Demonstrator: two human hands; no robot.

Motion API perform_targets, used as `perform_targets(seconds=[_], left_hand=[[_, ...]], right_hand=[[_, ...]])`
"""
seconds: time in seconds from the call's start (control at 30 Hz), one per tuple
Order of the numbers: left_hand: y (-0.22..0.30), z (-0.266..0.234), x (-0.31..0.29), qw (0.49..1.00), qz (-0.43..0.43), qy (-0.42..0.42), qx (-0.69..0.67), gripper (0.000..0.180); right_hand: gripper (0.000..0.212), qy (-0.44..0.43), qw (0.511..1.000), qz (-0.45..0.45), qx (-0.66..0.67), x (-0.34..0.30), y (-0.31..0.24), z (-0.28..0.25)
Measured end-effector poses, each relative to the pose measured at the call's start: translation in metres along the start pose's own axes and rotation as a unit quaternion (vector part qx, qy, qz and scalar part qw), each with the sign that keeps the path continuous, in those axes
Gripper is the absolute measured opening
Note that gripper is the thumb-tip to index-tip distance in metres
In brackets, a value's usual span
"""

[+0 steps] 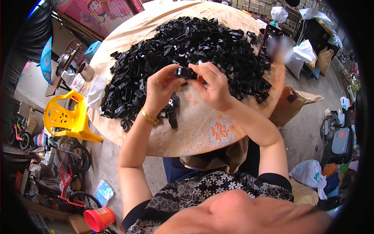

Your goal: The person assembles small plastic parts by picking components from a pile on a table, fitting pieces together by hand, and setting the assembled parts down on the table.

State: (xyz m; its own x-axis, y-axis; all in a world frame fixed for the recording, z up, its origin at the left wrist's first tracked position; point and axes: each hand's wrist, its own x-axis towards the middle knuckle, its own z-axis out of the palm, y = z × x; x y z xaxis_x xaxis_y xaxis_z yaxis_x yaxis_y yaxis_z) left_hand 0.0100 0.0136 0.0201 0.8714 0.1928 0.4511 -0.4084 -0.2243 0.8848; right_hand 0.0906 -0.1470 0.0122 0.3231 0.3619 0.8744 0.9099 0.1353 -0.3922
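Between both hands is a small black plastic part (186, 73), held over the table just in front of a big heap of similar parts. My left hand (160, 89) pinches its left end with thumb and fingers. On the other end, my right hand (213, 86) closes with its thumb and fingertips. The heap of black plastic parts (194, 41) spreads over the far and middle table. A few loose black parts (172, 113) lie by my left wrist. What exactly the held part is cannot be made out.
The round table (187, 136) has a pale orange-patterned cover. A phone (269, 43) stands at its far right edge, with a cardboard box (286, 105) below. To the left are a yellow chair (68, 117), a pink bicycle (66, 179) and a red bucket (99, 219). White bags (307, 173) lie right.
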Motion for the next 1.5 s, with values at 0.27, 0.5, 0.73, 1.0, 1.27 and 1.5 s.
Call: perform_targets(seconds=[0.27, 0.5, 0.73, 1.0, 1.27, 1.5], left_hand=[[-0.003, 0.002, -0.001, 0.998, -0.016, -0.005, 0.062, 0.036], [-0.003, 0.023, -0.011, 0.989, -0.052, 0.055, -0.129, 0.035], [0.004, 0.010, -0.003, 0.990, -0.100, -0.099, 0.009, 0.031], [0.004, 0.039, -0.032, 0.885, 0.130, -0.274, 0.353, 0.038], [-0.022, 0.013, 0.095, 0.922, 0.007, -0.059, 0.382, 0.027], [-0.103, 0.024, 0.157, 0.782, -0.090, 0.026, 0.617, 0.049]], right_hand=[[0.034, -0.016, 1.000, -0.004, -0.013, 0.000, 0.008, 0.003], [0.035, -0.017, 1.000, 0.012, -0.011, 0.000, 0.007, 0.008], [0.067, -0.185, 0.937, 0.238, 0.178, 0.007, 0.038, -0.010], [0.025, -0.247, 0.949, 0.038, -0.191, -0.011, 0.067, -0.006], [0.025, -0.344, 0.898, 0.046, -0.271, -0.017, 0.054, 0.004], [0.027, -0.270, 0.958, 0.019, -0.090, -0.014, 0.066, 0.004]])
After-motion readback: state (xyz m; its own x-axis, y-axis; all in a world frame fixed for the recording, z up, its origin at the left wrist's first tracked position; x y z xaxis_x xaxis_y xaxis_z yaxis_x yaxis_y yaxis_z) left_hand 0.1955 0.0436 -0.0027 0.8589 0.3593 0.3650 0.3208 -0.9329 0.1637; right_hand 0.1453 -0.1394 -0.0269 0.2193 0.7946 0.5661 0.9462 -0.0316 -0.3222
